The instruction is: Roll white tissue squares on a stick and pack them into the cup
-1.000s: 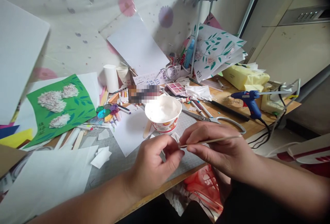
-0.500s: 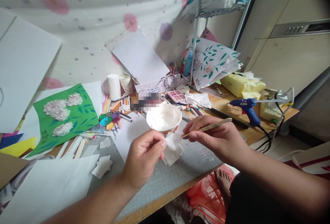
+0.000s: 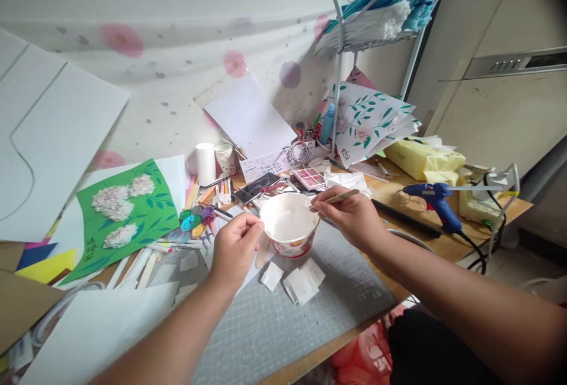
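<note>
A white paper bowl (image 3: 290,248) with a red and yellow printed outside stands on the grey cutting mat (image 3: 283,332). My left hand (image 3: 235,248) is closed, thumb and finger pinched at the bowl's left rim. At the right rim, my right hand (image 3: 348,215) grips a thin wooden stick (image 3: 343,196) with green marks. Its lower end reaches over the bowl, and my fingers partly cover it. Something whitish lies inside the bowl. Just in front of it, a small stack of white tissue squares (image 3: 305,282) and a single tissue square (image 3: 271,276) lie on the mat.
On the left lies a green sheet (image 3: 146,208) with raised white flowers. Markers, a paint palette (image 3: 192,219) and a phone (image 3: 257,188) crowd the area behind the bowl. A blue glue gun (image 3: 436,202) stands to the right, by a yellow tissue pack (image 3: 425,157).
My left hand has moved from the tissue squares to the bowl's left rim. My right hand has brought the stick over to the bowl's right rim. The view has shifted slightly.
</note>
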A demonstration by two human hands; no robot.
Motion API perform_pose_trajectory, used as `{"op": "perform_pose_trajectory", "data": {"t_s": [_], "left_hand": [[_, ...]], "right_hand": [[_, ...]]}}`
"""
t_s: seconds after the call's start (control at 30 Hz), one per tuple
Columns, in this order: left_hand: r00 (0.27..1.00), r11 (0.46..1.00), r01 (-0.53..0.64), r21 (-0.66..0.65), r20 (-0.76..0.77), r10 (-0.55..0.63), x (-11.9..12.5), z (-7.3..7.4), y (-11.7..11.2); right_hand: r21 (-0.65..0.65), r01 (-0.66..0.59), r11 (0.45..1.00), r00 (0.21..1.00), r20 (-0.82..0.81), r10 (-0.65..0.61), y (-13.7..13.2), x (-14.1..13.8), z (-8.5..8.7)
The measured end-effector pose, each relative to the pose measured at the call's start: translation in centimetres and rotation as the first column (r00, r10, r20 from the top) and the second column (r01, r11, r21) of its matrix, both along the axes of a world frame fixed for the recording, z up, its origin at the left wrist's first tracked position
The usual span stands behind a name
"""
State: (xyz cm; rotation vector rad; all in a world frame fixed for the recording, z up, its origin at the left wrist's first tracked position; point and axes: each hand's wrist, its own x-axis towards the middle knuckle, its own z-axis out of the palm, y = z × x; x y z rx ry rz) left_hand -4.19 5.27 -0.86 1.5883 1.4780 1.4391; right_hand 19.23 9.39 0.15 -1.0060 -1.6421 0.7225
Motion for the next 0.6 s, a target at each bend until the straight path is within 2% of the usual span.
{"op": "perform_pose_trajectory", "data": {"t_s": [0.27,0.37,0.47,0.53,0.57,0.6], "left_hand": [[0.965,0.99,0.12,0.075,-0.242,-0.099,0.1,-0.3,-0.7],[0.949,0.982,0.129,0.141,-0.306,-0.081,0.0,-0.4,-0.8],[0.942,0.96,0.126,0.25,-0.334,-0.036,0.3,-0.5,-1.6],[0.929,0.913,0.188,0.363,-0.368,-0.045,0.9,-0.4,-2.8],[0.886,0.832,0.302,0.465,-0.46,-0.065,1.3,-0.3,-3.5],[0.848,0.76,0.385,0.523,-0.526,-0.067,1.8,-0.3,-4.2]], "right_hand": [[0.083,-0.021,0.996,0.999,0.027,0.019,0.2,-0.3,0.2],[0.109,-0.007,0.994,1.0,-0.024,0.009,0.2,0.3,0.4],[0.071,0.001,0.997,0.997,-0.078,0.004,-0.2,1.6,0.7],[0.014,-0.028,1.0,0.995,-0.1,0.029,-1.2,2.4,1.0],[-0.016,-0.057,0.998,0.993,-0.104,0.055,-2.0,2.8,1.1],[-0.076,-0.141,0.987,0.982,-0.133,0.13,-3.0,3.0,1.3]]}}
